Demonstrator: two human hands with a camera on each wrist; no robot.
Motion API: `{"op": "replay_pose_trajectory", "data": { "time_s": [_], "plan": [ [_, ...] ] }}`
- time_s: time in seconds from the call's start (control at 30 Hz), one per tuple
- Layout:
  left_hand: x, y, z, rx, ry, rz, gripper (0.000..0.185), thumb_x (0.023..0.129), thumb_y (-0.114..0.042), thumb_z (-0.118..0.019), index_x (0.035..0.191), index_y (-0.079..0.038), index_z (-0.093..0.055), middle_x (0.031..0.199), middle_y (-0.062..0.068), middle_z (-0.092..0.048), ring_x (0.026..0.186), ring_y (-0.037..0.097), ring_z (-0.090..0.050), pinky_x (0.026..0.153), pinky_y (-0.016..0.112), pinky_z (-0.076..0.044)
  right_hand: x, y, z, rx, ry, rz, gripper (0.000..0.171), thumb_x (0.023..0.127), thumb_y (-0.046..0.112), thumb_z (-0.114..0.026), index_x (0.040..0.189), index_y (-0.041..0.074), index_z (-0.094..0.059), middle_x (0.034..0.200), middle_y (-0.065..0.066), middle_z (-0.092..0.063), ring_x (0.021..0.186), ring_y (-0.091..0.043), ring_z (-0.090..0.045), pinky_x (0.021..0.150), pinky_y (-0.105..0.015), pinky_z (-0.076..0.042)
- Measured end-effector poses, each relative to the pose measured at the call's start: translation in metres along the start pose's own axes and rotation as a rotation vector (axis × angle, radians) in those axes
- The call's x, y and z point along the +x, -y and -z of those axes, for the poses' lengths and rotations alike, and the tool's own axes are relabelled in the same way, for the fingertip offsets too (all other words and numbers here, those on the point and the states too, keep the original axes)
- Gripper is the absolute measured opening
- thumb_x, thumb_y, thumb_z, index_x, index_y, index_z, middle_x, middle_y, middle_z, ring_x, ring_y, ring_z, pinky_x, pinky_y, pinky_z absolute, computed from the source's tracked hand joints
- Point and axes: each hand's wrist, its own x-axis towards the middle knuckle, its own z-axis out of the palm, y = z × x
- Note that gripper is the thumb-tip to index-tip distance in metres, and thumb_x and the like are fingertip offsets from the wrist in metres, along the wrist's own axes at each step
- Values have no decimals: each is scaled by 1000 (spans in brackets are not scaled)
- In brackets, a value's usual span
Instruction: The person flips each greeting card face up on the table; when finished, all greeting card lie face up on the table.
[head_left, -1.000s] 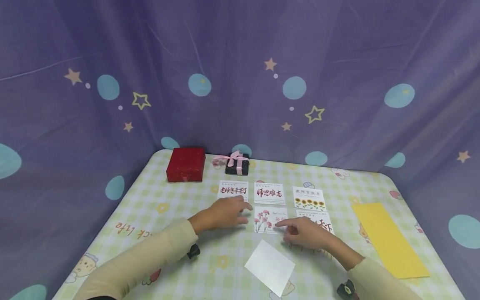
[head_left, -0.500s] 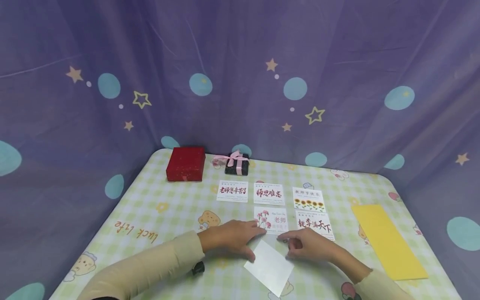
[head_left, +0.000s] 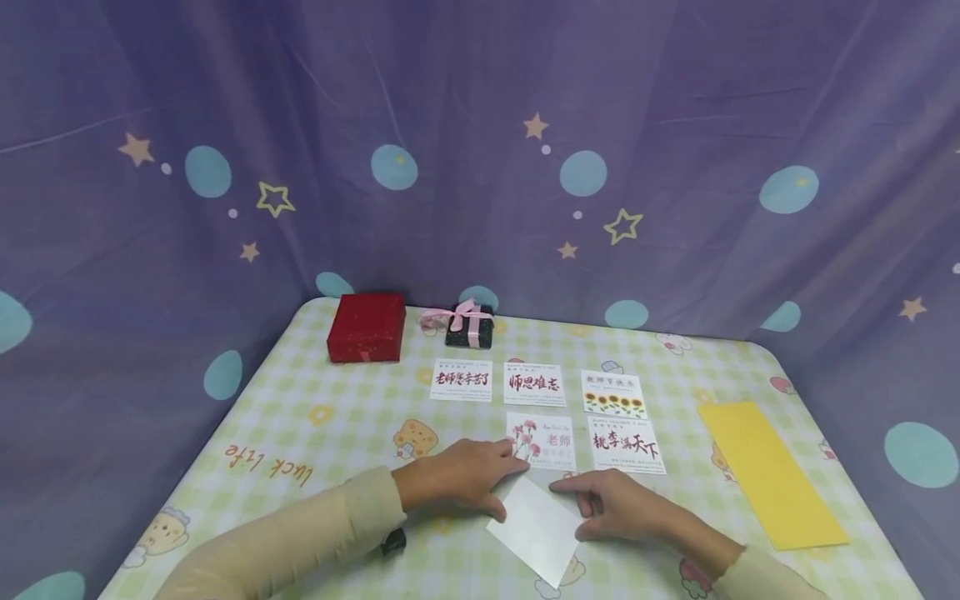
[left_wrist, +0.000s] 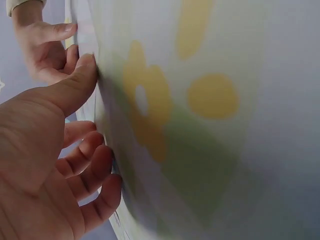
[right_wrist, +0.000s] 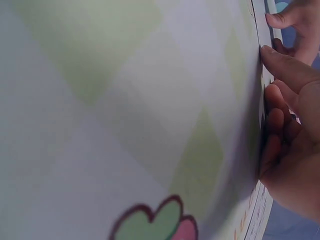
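A blank white card (head_left: 537, 533) lies turned cornerwise on the table, between my two hands. My left hand (head_left: 467, 477) is at its left side, thumb on the left corner and fingers by the top corner. My right hand (head_left: 624, 504) is on the opposite side, index finger extended along the upper right edge and thumb at the right corner. In the left wrist view the fingers (left_wrist: 92, 172) are loosely bent. Just beyond the hands lies a carnation card (head_left: 551, 446), its lower left edge close to the left fingertips.
Printed cards with red lettering (head_left: 461, 380), (head_left: 534, 384), (head_left: 627, 445) and a sunflower card (head_left: 613, 394) form rows behind. A red box (head_left: 367, 327) and a dark ribboned gift box (head_left: 471, 327) stand at the back left. A yellow paper strip (head_left: 772, 475) lies right.
My left hand has come down from the printed cards to the blank card. The right hand has moved lower, off the carnation card and to the blank card's right side.
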Motion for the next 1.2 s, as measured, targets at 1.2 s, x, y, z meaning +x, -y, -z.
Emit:
{"op": "replay_pose_trajectory", "data": {
  "time_s": [1.2],
  "plan": [
    [6,2,2,-219,-99,-38,48,79,-36,-87,115,-26,-57,113,-12,-55,100,2,-57,89,19,-51,4,-6,7,13,-5,50,41,95,28,-70,134,16,-66,74,12,-61,58,6,-46,58,-18,-46]
  ]
}}
